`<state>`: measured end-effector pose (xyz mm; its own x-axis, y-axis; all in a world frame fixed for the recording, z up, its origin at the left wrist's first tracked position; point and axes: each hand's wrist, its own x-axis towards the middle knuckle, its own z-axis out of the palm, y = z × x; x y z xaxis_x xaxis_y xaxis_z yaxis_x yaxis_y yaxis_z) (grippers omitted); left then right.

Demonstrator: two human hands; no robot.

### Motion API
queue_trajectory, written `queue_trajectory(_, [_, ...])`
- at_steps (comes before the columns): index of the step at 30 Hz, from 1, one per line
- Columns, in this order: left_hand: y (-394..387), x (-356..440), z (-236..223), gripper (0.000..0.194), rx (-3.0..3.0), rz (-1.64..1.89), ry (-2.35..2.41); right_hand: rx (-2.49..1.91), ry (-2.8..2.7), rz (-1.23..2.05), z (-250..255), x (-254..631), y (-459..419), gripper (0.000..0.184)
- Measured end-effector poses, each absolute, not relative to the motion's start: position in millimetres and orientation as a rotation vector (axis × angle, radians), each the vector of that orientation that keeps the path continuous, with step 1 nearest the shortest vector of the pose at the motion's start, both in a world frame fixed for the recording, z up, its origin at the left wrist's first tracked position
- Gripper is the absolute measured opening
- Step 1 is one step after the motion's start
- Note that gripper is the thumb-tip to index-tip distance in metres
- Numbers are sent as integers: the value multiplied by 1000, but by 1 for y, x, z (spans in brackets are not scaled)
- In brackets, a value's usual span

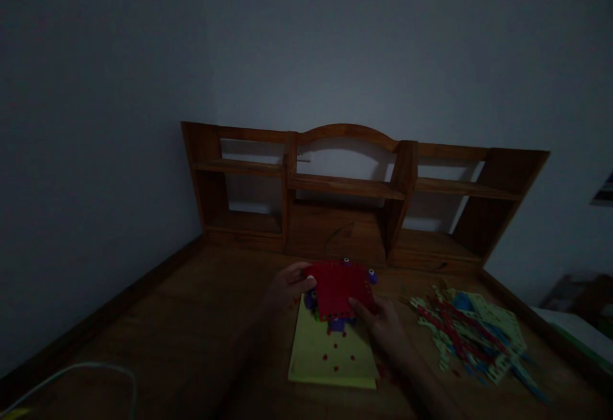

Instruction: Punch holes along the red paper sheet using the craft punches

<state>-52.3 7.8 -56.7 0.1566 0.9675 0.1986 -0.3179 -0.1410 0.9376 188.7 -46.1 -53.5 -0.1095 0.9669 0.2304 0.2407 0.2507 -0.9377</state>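
Note:
Between my two hands is a red sheet with small holes along its edges. My left hand pinches its left side, thumb on top. At its lower right corner, my right hand grips it with the thumb over the face. Purple pieces with googly eyes peek out around the sheet; how they are joined to it is hidden. Beneath lies a yellow sheet with small red dots scattered on it. A purple square piece shows just below the red sheet.
To the right lies a pile of punched yellow, red and blue scraps. A wooden shelf unit stands along the back of the wooden desk. A white cable curves at the lower left. The room is dim.

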Motion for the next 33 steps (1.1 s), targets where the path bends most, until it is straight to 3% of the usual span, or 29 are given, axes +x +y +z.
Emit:
queue_trajectory(10, [5,-52,-51,43,1204,1325,740,-1186,-1526,1037,-51,185,-50,46])
queue_trajectory(33, [4,-54,-49,46,1188,1331,776,-1207,-1649,876,-54,185,-50,45])
